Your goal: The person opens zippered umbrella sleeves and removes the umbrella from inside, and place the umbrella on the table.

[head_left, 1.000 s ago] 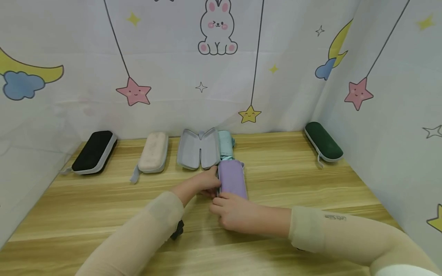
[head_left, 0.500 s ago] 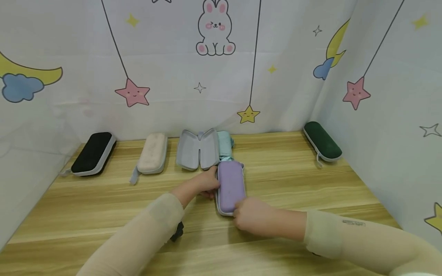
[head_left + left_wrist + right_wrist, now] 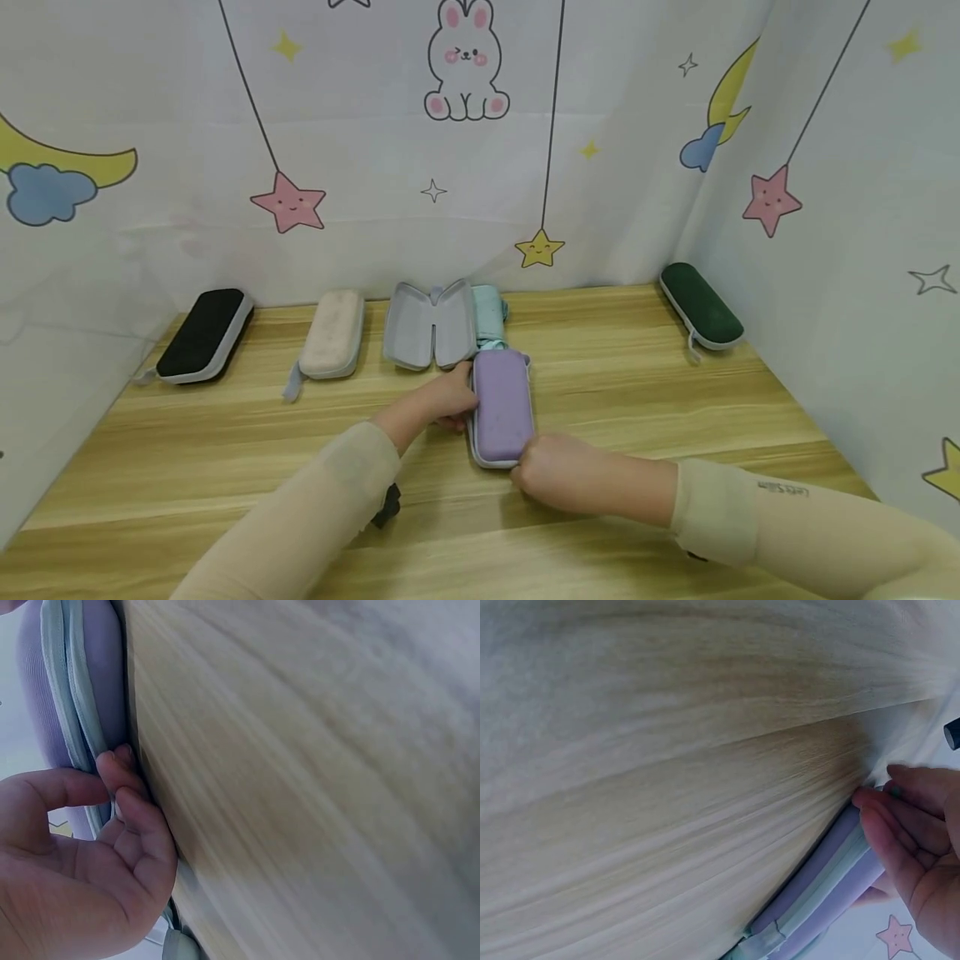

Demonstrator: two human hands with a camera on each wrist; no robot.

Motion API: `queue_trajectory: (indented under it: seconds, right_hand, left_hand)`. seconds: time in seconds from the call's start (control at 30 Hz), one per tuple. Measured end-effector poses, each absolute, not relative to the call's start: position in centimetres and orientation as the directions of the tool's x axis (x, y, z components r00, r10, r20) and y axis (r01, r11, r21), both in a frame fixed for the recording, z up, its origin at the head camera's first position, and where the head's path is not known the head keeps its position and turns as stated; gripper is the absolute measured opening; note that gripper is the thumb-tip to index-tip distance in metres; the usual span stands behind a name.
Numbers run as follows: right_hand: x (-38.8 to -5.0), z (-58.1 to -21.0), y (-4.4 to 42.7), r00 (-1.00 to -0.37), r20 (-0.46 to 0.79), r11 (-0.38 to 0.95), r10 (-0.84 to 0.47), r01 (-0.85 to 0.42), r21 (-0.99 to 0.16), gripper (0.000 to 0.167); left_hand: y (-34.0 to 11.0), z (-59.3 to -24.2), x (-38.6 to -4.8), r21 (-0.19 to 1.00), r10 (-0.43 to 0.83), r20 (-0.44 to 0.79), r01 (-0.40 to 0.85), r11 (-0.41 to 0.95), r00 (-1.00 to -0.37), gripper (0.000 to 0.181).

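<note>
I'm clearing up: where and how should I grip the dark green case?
Probably across the middle of the dark green case, by its long sides, from above and in front: it lies flat, long and narrow, its back end near the patterned backdrop.

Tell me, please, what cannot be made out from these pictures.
Purple case: its inside, in all views, hidden by its shell.
Right hand: its palm side, in the head view, hidden by its back.
Dark object: cut off by the right wrist view's right edge.
Lettering on the right sleeve: too small in the head view.
</note>
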State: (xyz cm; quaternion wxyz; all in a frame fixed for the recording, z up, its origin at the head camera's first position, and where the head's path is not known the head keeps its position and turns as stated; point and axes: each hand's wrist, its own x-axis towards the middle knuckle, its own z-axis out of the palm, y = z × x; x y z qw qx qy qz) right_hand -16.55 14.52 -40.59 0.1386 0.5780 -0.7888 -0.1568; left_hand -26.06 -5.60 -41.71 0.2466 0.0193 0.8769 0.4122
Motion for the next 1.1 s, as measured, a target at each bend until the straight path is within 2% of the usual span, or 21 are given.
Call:
queue_trajectory:
  seconds: [0.13, 0.4, 0.6, 0.8, 1.1]
  right_hand:
    - [-16.5, -40.7, 14.8, -0.305, 0.058, 0.305, -0.951, -0.884, 0.354, 0.019]
    - [-16.8, -40.3, 15.9, -0.37, 0.078, 0.378, -0.926, -0.894, 0.241, 0.022]
    - [-17.0, -40.5, 16.8, -0.392, 0.122, 0.41, -0.912, -0.886, 0.217, 0.017]
    - [-17.8, -40.7, 17.5, -0.415, 0.124, 0.432, -0.901, -0.885, 0.173, 0.023]
    - [-19.3, -40.8, 18.1, -0.511, 0.118, 0.515, -0.851, -0.857, 0.006, 0.02]
  left_hand:
    - [-5.5, -41.6, -25.9, 0.736, 0.232, -0.395, -0.154, 0.659, -0.889, 0.077]
    - [-5.5, -41.6, -26.0, 0.709, 0.224, -0.383, -0.13, 0.693, -0.896, 0.078]
    - [-5.5, -41.6, -25.9, 0.708, 0.223, -0.384, -0.131, 0.694, -0.896, 0.079]
    - [-5.6, -41.8, -26.0, 0.711, 0.224, -0.375, -0.125, 0.692, -0.899, 0.078]
    - [-5.7, -42.0, -26.0, 0.718, 0.239, -0.375, -0.117, 0.686, -0.896, 0.078]
